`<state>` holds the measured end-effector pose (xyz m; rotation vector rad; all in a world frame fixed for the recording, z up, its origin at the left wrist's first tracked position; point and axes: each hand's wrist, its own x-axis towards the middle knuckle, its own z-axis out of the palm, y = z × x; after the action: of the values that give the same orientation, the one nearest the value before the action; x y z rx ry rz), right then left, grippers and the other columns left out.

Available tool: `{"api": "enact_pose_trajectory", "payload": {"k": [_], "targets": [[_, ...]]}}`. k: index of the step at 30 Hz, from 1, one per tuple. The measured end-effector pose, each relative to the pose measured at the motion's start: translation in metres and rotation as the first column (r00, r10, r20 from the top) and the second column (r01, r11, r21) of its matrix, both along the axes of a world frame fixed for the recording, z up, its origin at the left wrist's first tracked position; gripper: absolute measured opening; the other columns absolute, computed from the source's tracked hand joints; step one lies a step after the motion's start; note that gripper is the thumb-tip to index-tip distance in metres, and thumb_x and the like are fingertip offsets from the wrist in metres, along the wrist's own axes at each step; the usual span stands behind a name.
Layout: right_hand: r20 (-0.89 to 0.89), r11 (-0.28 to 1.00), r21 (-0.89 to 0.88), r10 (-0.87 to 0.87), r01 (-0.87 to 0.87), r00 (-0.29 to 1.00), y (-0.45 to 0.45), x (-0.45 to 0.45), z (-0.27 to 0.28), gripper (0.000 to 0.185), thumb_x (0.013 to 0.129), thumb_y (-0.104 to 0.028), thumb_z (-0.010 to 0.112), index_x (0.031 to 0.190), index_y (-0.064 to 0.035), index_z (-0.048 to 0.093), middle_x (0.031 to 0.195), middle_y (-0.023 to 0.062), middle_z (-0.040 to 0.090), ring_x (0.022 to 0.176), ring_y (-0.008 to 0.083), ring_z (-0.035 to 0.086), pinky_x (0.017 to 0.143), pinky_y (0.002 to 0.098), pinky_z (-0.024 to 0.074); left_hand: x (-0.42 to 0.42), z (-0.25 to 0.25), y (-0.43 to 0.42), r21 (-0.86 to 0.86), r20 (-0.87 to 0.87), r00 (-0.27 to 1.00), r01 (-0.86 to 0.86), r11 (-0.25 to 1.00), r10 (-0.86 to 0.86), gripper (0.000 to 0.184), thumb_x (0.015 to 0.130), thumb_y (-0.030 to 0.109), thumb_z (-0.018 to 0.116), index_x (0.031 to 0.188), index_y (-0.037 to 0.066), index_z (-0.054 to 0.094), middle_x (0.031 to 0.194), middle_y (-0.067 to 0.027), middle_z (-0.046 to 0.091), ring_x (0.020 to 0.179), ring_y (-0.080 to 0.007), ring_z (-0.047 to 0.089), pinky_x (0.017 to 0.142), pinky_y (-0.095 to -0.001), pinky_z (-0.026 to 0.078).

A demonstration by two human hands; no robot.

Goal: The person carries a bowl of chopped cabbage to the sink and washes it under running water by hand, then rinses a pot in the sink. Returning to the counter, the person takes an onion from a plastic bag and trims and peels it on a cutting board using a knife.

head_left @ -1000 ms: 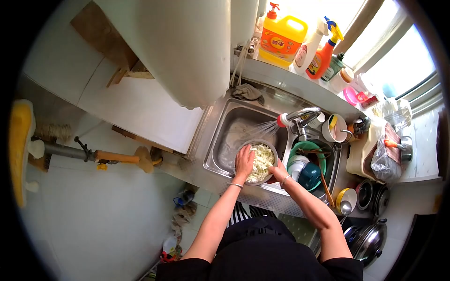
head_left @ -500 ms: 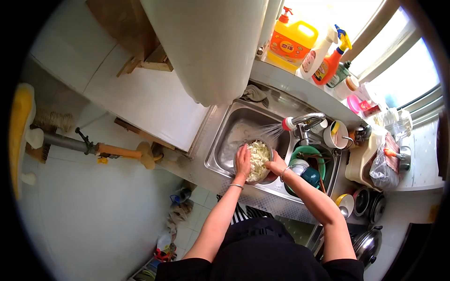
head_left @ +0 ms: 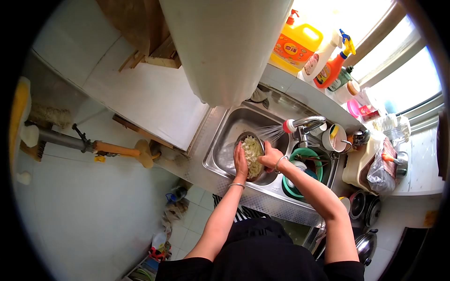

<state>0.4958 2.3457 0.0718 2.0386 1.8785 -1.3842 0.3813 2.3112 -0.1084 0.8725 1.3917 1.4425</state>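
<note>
- Over the lower part of the left sink basin (head_left: pixel 222 152), in the middle of the frame, a bowl (head_left: pixel 255 178) of pale shredded food (head_left: pixel 253 156) is held, apparently tilted.
- The left hand (head_left: pixel 240 161) is laid along the bowl's left side, fingers straight and together; whether the rim is gripped underneath cannot be told. The right hand (head_left: pixel 272 156) is clamped on the right rim.
- Shreds could be spilled into the basin if the bowl were tipped further, since the upper and lower edges are left largely unguarded.
- The grip could be lost if the rim is wet, as most support seems to be given by the right hand.
- Shreds could be washed over the edge, or water splashed outward, by the spray (head_left: pixel 272 131) sent leftward from the red-and-white nozzle (head_left: pixel 289 125).
- Upward movement is limited by the faucet (head_left: pixel 311 122), at the upper right of the bowl, and by the large white cylinder (head_left: pixel 225 51) hung at upper centre.
- Rightward, the way is blocked by a green tub (head_left: pixel 319 173) in which dishes are stacked; beyond it a white bowl (head_left: pixel 329 144) is set.
- At upper right, a yellow jug (head_left: pixel 296 46) and an orange spray bottle (head_left: pixel 330 70) are lined up on the sill, well apart from both hands.
</note>
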Motion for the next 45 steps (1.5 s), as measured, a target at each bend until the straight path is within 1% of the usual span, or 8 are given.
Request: {"api": "enact_pose_trajectory", "payload": {"k": [6,11,24,31,34,38,41,45], "targets": [[0.025,0.999,-0.01,0.035,-0.035,0.999,0.009,-0.011,0.001,0.057,0.071,-0.02,0.058,0.117,0.0019,0.031,0.07,0.0203,0.062,0.048,0.0275,0.062,0.042,0.0359,0.0512,-0.005,0.009,0.0,0.008,0.032,0.999,-0.036,0.999,0.036,0.048,0.098,0.035,0.032,0.132,0.002,0.043,0.137,-0.0151,0.039,0.128,-0.0282,0.034,0.107,-0.0363,0.025],[0.11,0.991,-0.021,0.131,-0.129,0.985,0.012,-0.026,0.031,0.059,0.069,-0.026,0.056,0.114,0.0057,0.036,0.08,0.0254,0.063,0.07,0.036,0.065,0.068,0.0418,0.0501,-0.008,0.008,0.004,0.006,0.012,0.999,-0.053,0.999,0.052,0.051,0.098,0.038,0.031,0.135,0.003,0.04,0.139,-0.0145,0.036,0.129,-0.0273,0.033,0.107,-0.0358,0.025],[0.219,0.946,0.147,0.254,-0.289,0.942,0.02,-0.036,0.024,0.063,0.067,-0.027,0.059,0.114,0.007,0.034,0.072,0.0218,0.063,0.066,0.0334,0.065,0.062,0.0388,0.0509,-0.009,0.008,0.015,0.021,0.614,0.787,-0.09,0.996,0.059,0.054,0.097,0.04,0.035,0.135,0.002,0.037,0.136,-0.01,0.038,0.122,-0.0221,0.042,0.102,-0.0347,0.034],[0.247,0.94,0.044,0.319,-0.339,0.915,0.024,-0.048,0.049,0.078,0.068,-0.03,0.057,0.127,0.0138,0.03,0.099,0.0302,0.061,0.097,0.0384,0.061,0.084,0.041,0.0478,-0.013,-0.013,0.023,0.057,0.687,0.727,-0.069,0.996,0.012,0.052,0.098,0.039,0.033,0.136,0.004,0.037,0.133,-0.0098,0.04,0.12,-0.0217,0.043,0.101,-0.0346,0.035],[0.246,0.943,0.071,0.3,-0.326,0.922,0.025,-0.044,0.034,0.078,0.068,-0.03,0.058,0.129,0.0097,0.029,0.094,0.0274,0.063,0.086,0.0361,0.063,0.075,0.0394,0.05,-0.014,0.003,0.018,0.034,0.571,0.815,-0.142,0.989,0.097,0.049,0.098,0.036,0.033,0.134,0.003,0.04,0.131,-0.011,0.043,0.12,-0.0233,0.043,0.101,-0.0353,0.035],[-0.098,0.996,-0.084,0.023,-0.032,0.995,0.021,-0.023,0.015,0.078,0.068,-0.018,0.059,0.136,-0.0002,0.025,0.085,0.0212,0.064,0.061,0.0295,0.065,0.052,0.036,0.0545,-0.034,0.021,0.012,0.089,-0.247,0.96,-0.115,0.989,0.134,0.043,0.096,0.029,0.041,0.128,0.002,0.047,0.128,-0.0159,0.046,0.118,-0.0294,0.044,0.101,-0.0387,0.034],[-0.558,0.93,-0.255,-0.364,0.263,0.745,0.0,0.001,-0.064,0.057,0.068,-0.006,0.052,0.124,-0.003,0.041,0.076,0.0166,0.061,0.054,0.0279,0.063,0.043,0.0387,0.054,-0.049,0.039,0.015,0.059,-0.515,0.857,0.021,0.998,0.013,0.043,0.092,0.026,0.048,0.127,0.002,0.049,0.126,-0.0188,0.048,0.117,-0.0327,0.044,0.1,-0.0389,0.034],[-0.475,0.675,-0.551,-0.737,0.491,0.48,-0.03,0.009,-0.086,0.036,0.068,-0.004,0.05,0.104,0.0001,0.052,0.078,0.013,0.059,0.062,0.0286,0.064,0.053,0.0428,0.0563,-0.046,0.054,0.026,-0.178,-0.677,0.684,0.204,0.963,-0.27,0.056,0.085,0.036,0.058,0.126,0.0,0.048,0.127,-0.0192,0.047,0.116,-0.0359,0.045,0.097,-0.0427,0.037]]}}
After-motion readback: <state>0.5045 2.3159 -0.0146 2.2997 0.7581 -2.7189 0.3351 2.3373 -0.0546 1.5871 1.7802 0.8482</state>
